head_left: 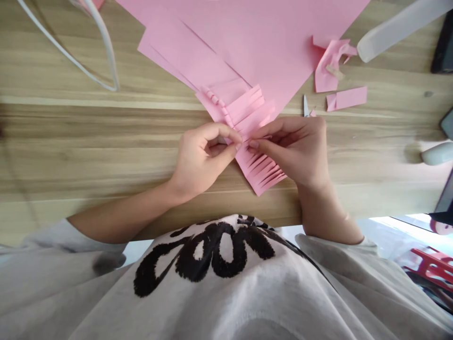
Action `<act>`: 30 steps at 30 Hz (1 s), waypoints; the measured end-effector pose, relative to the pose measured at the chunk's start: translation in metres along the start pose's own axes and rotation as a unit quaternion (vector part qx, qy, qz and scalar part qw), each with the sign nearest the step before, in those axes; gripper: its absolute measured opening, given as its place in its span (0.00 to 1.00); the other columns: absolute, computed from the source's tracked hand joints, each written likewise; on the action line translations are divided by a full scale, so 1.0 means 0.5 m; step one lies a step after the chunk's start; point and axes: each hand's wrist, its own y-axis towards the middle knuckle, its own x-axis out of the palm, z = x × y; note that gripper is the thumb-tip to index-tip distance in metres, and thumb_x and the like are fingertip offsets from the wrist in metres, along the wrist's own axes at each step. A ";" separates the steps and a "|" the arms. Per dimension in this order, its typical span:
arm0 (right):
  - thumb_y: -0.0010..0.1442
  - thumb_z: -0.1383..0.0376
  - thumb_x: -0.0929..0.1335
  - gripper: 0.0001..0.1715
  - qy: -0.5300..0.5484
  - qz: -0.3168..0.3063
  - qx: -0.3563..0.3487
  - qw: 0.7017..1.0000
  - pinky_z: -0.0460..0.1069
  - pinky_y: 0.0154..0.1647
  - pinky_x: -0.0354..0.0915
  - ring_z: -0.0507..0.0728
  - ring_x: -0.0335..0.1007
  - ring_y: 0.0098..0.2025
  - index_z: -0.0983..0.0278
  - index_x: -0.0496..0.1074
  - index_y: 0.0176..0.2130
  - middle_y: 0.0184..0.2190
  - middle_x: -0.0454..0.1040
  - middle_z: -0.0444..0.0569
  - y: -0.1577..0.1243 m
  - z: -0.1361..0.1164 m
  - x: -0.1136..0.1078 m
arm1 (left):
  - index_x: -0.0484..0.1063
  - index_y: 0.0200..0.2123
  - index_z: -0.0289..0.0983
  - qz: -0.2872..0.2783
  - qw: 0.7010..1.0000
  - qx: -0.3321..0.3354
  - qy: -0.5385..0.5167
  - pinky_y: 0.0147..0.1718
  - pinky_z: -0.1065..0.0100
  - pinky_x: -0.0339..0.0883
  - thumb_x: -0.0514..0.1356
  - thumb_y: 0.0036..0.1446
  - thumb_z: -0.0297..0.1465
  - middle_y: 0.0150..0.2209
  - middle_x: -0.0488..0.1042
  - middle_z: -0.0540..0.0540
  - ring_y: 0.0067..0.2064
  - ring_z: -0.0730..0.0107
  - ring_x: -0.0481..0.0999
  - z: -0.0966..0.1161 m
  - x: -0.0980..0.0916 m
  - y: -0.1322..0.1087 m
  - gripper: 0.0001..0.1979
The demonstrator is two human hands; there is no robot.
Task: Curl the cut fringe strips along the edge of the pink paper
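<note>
Pink fringed paper strip point(264, 172) points diagonally down-right, pinched by fingers point(235, 137) of left hand point(201, 158) and right hand point(290, 148).

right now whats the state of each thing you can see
left hand, pinching the fringed paper
right hand, pinching the same paper
fringed pink paper strip, slit along its edge, partly curled
large pink paper sheet, lying flat, slit at one side
pink paper scraps, cut and lying loose
scissors, mostly hidden, only the tip showing
</note>
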 end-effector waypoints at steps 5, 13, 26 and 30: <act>0.51 0.76 0.76 0.10 -0.041 0.064 -0.017 0.997 0.49 0.31 0.78 0.53 0.80 0.29 0.62 0.81 0.29 0.27 0.83 0.43 0.000 -0.009 0.000 | 0.80 0.33 0.36 0.003 1.000 0.004 -0.009 0.32 0.77 0.73 0.68 0.53 0.19 0.32 0.82 0.50 0.32 0.77 0.80 -0.004 0.000 0.001 0.07; 0.52 0.70 0.78 0.06 -0.059 0.110 -0.025 0.992 0.54 0.35 0.81 0.56 0.80 0.32 0.58 0.81 0.30 0.30 0.84 0.45 -0.002 -0.003 -0.004 | 0.81 0.32 0.37 0.020 0.999 -0.032 -0.011 0.32 0.74 0.73 0.68 0.52 0.19 0.32 0.82 0.51 0.33 0.75 0.79 0.006 0.004 0.001 0.07; 0.56 0.71 0.76 0.06 0.089 -0.042 0.031 0.995 0.47 0.36 0.80 0.51 0.80 0.30 0.59 0.84 0.35 0.28 0.83 0.41 0.003 -0.006 -0.024 | 0.80 0.32 0.38 0.014 0.999 -0.034 0.003 0.31 0.72 0.71 0.68 0.53 0.21 0.32 0.81 0.51 0.32 0.74 0.77 0.004 0.002 -0.001 0.06; 0.55 0.72 0.77 0.08 0.093 -0.046 0.040 0.994 0.48 0.37 0.82 0.52 0.82 0.31 0.59 0.84 0.35 0.28 0.83 0.41 0.004 -0.002 -0.023 | 0.81 0.32 0.38 0.019 0.999 -0.035 0.001 0.29 0.71 0.70 0.68 0.52 0.21 0.31 0.81 0.51 0.31 0.75 0.76 0.004 0.002 -0.001 0.06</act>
